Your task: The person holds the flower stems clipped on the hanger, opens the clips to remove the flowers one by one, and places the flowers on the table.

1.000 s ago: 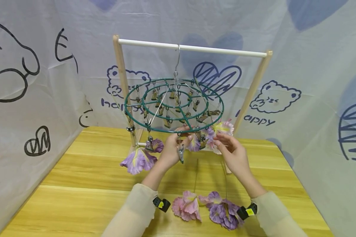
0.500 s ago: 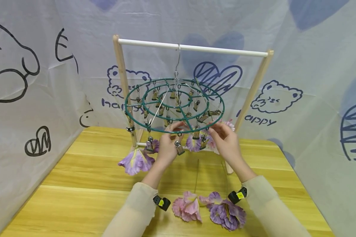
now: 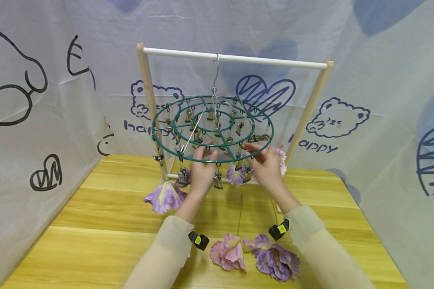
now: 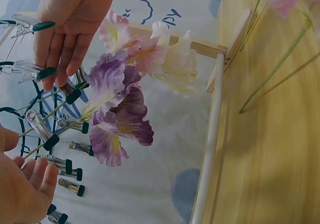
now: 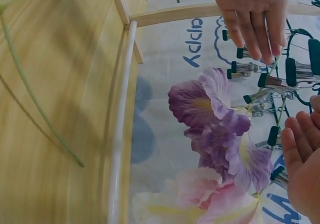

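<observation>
A round green clip hanger [image 3: 230, 150] with several metal clips hangs from the white bar. Both hands are under its front rim. The left hand [image 3: 201, 170] has its thumb and fingers apart, its fingertips close to a green flower stem [image 4: 73, 125] in the left wrist view. Opposite it, the right hand [image 3: 269, 168] has long, nearly straight fingers near a clip [image 4: 68, 91]; its thumb is hidden in that view. Purple flowers [image 5: 196, 103] hang between the hands, beside pink and cream flowers [image 5: 215, 203]. Neither hand visibly grips anything.
A wooden stand with a white top bar [image 3: 271, 61] carries the hanger. On the table [image 3: 94, 224] lie a pink flower [image 3: 228, 253] and a purple flower [image 3: 276, 261], stems pointing away. Another purple flower [image 3: 165, 197] hangs at the left. Patterned cloth surrounds the table.
The right hand has moved left and up, away from the pale flowers at the right, to the hanger's front clips. The left hand has shifted slightly left. The front clip has swung and turned.
</observation>
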Demonstrator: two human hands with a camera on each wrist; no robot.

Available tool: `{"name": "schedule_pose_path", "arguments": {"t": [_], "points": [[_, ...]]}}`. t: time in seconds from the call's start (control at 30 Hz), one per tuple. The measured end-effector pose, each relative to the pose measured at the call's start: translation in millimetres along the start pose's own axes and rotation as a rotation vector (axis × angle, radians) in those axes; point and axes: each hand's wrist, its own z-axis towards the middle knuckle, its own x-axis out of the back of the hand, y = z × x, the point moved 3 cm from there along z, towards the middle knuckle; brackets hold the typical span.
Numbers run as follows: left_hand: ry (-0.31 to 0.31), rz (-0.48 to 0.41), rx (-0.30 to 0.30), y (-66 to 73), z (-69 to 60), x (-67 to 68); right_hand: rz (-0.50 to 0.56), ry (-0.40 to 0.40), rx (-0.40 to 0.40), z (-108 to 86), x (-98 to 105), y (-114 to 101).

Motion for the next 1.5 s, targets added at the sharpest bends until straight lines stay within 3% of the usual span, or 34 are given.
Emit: {"name": "schedule_pose_path", "arguments": {"t": [0.13,0.33,0.43,0.63,0.93,1.13,1.5], "points": [[0.016,-0.013,0.011,0.3,6.1,-1.8,-0.039,0.000,-0.001,4.9,-4.7,-2.0],[0.029,-0.015,0.053,-5.9,14.0,-3.7,-0.122,-0.019,0.101,13.0,-11.4,-5.7],[0.041,-0.031,0.081,-9.3,17.1,-4.5,-0.101,-0.041,0.121,17.4,-15.0,-5.9],[0.041,-0.066,0.118,-10.4,19.4,-4.0,-0.010,-0.073,0.089,23.5,-21.8,-5.9],[0.039,0.009,0.146,-10.7,19.2,-1.0,-0.117,-0.067,0.078,27.1,-29.1,-10.6],[0.033,-0.011,0.124,-8.9,20.8,-2.4,-0.176,-0.089,0.070,29.4,-29.9,-11.5],[-0.002,-0.078,0.136,-4.4,21.0,-2.8,-0.248,-0.188,0.028,36.3,-29.6,-16.7]]}}
